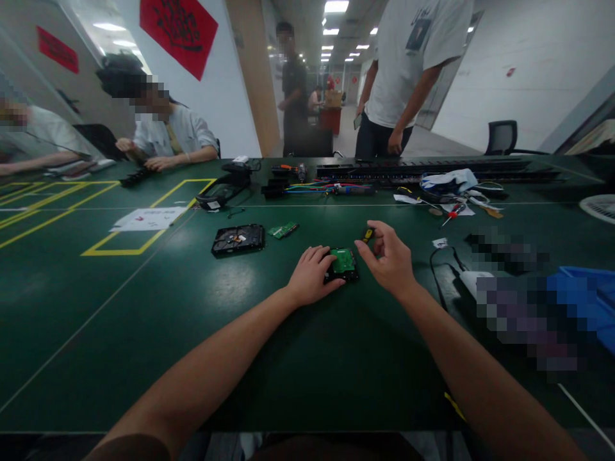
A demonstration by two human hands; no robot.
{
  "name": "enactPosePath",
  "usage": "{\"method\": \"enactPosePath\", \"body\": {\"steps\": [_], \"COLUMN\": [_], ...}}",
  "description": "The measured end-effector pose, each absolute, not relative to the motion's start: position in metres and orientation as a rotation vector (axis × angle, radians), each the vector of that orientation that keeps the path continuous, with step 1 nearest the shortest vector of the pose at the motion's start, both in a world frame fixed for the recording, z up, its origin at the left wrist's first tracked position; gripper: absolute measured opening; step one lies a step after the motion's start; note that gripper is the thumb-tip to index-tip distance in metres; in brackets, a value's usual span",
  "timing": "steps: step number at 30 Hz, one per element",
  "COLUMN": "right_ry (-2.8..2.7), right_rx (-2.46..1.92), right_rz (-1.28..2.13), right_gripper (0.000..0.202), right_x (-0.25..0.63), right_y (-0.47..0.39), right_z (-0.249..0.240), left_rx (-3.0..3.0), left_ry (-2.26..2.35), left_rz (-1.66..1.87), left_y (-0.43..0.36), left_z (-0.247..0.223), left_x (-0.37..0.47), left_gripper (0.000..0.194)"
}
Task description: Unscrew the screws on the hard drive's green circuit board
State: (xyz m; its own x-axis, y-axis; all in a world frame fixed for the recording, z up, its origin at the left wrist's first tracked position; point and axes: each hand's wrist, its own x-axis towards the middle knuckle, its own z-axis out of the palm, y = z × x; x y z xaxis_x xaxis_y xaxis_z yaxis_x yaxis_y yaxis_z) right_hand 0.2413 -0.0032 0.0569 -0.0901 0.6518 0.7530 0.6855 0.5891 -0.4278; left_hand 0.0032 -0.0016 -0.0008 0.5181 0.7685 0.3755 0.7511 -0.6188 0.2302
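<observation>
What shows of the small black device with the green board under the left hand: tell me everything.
The small, flat, black rectangular device with a green circuit board lies on the dark green tabletop, board side up. A small pale marking shows on the board; the black casing looks hard, perhaps metal. The left hand covers its left part, with the thumb along the near edge; the right hand looks clear of it.

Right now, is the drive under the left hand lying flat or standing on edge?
Flat: the drive lies on the green table, its green circuit board facing up, partly covered by the left hand.
</observation>
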Motion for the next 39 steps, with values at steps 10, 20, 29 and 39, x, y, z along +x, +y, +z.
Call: {"method": "enactPosePath", "body": {"steps": [10,20,29,39], "right_ry": [-1.762,-1.784,-1.734,-1.756], "right_rx": [-1.117,-1.075,-1.093,-1.051], "right_rz": [0.093,0.191,0.007,0.054], "right_gripper": [0.051,0.056,0.057,0.062], "right_x": [0.237,0.236,0.241,0.24], "right_y": [-0.01,-0.014,-0.011,-0.01], "right_z": [0.05,0.045,0.042,0.042], "left_rx": [2.687,2.683,2.685,2.688], "left_ry": [1.338,1.343,1.346,1.343], "left_rz": [0.718,0.725,0.714,0.709], "left_y": [-0.003,-0.002,-0.003,-0.003], "left_z": [0.001,0.0,0.0,0.001], "left_x": [0.003,0.003,0.003,0.003], "left_gripper": [0.063,0.064,0.062,0.063]}}
